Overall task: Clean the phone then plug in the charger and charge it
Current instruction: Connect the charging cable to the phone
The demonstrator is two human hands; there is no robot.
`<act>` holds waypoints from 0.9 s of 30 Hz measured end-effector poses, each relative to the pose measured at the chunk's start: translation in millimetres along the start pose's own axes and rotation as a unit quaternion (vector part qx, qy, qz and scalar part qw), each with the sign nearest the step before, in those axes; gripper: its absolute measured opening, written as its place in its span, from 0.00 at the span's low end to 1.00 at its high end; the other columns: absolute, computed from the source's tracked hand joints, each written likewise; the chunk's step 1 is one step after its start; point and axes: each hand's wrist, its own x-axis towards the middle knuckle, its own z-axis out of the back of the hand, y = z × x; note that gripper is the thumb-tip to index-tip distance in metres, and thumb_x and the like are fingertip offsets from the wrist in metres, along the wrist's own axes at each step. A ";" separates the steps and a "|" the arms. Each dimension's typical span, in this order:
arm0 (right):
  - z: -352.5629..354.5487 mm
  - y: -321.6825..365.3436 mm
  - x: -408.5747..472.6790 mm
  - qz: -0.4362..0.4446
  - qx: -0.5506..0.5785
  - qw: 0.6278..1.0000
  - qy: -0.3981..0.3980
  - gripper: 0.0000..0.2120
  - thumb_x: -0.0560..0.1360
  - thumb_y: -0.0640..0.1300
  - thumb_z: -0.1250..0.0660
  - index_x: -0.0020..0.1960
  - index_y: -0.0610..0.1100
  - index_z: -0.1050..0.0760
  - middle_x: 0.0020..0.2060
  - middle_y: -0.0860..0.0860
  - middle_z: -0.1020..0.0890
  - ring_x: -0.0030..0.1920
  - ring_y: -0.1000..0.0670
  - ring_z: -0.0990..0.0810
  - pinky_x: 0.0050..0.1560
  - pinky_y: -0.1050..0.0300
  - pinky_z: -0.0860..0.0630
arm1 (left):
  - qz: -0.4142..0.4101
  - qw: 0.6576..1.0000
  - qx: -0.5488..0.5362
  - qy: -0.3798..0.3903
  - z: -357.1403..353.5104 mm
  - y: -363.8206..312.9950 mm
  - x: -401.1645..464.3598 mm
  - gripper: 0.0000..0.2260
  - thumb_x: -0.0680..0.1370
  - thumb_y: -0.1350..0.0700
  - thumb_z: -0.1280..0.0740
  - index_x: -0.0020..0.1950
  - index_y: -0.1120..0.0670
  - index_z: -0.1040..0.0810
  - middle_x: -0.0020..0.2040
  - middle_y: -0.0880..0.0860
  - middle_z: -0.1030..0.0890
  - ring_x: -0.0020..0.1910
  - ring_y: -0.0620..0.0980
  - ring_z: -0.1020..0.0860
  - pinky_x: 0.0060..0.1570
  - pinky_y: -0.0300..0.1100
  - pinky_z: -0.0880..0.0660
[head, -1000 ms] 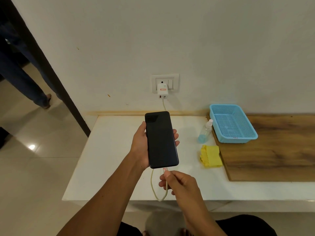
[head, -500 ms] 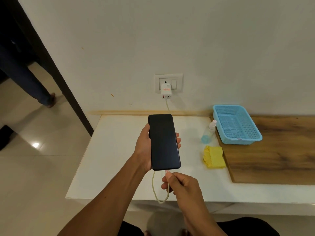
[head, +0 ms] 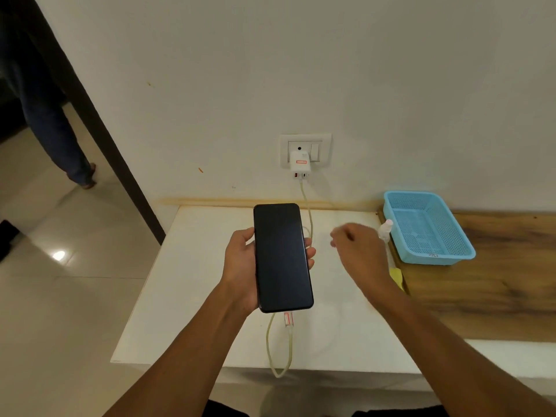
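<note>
My left hand (head: 240, 266) holds a black phone (head: 281, 257) upright above the white table (head: 186, 296), its screen dark. A pale cable (head: 279, 350) is plugged into the phone's bottom edge and loops down past the table's front edge. It runs up behind the phone to a white charger (head: 301, 164) seated in the wall socket (head: 305, 150). My right hand (head: 358, 251) hovers to the right of the phone, blurred, fingers loosely curled and holding nothing.
A blue plastic basket (head: 427, 227) rests on a wooden board (head: 496, 281) at the right. A small spray bottle (head: 385, 230) and a yellow cloth (head: 397, 276) lie beside it, partly hidden by my right arm. A person's leg (head: 60, 130) stands at the far left by a dark door frame.
My right hand let go of the cable plug at the phone's bottom and moved up and to the right. The plug stays in the phone. The phone stays in my left hand.
</note>
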 end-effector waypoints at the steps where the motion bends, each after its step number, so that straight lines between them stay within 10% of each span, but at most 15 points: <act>1: -6.6 8.3 16.0 0.022 -0.016 0.999 -0.022 0.13 0.78 0.44 0.42 0.43 0.38 0.23 0.37 0.45 0.19 0.36 0.51 0.23 0.39 0.61 0.28 | 0.004 1.000 -0.004 0.001 1.3 0.4 1.4 0.29 0.76 0.42 0.47 0.61 0.61 0.21 0.59 0.63 0.20 0.54 0.62 0.21 0.60 0.57 0.27; 6: -42.6 44.5 75.3 0.077 -0.101 0.990 -0.064 0.14 0.80 0.49 0.44 0.42 0.42 0.26 0.37 0.49 0.22 0.34 0.52 0.23 0.31 0.66 0.34 | 0.016 0.999 -0.024 0.021 1.7 -0.1 8.2 0.28 0.76 0.42 0.48 0.57 0.60 0.19 0.56 0.64 0.19 0.51 0.63 0.20 0.58 0.57 0.26; 14: -70.5 49.0 103.0 0.094 -0.269 0.956 -0.070 0.19 0.78 0.55 0.41 0.58 0.41 0.25 0.53 0.45 0.18 0.49 0.44 0.18 0.46 0.55 0.24 | 0.023 0.999 -0.014 0.026 7.7 -9.3 19.1 0.28 0.76 0.42 0.48 0.59 0.60 0.19 0.55 0.64 0.18 0.49 0.62 0.19 0.52 0.55 0.23; 27: -82.6 47.8 113.6 0.094 -0.279 0.951 -0.098 0.18 0.79 0.52 0.41 0.59 0.40 0.26 0.52 0.44 0.18 0.50 0.45 0.18 0.46 0.55 0.24 | 0.031 0.999 -0.026 0.025 23.7 -6.4 25.9 0.28 0.75 0.42 0.48 0.57 0.60 0.19 0.55 0.64 0.19 0.50 0.62 0.21 0.57 0.56 0.27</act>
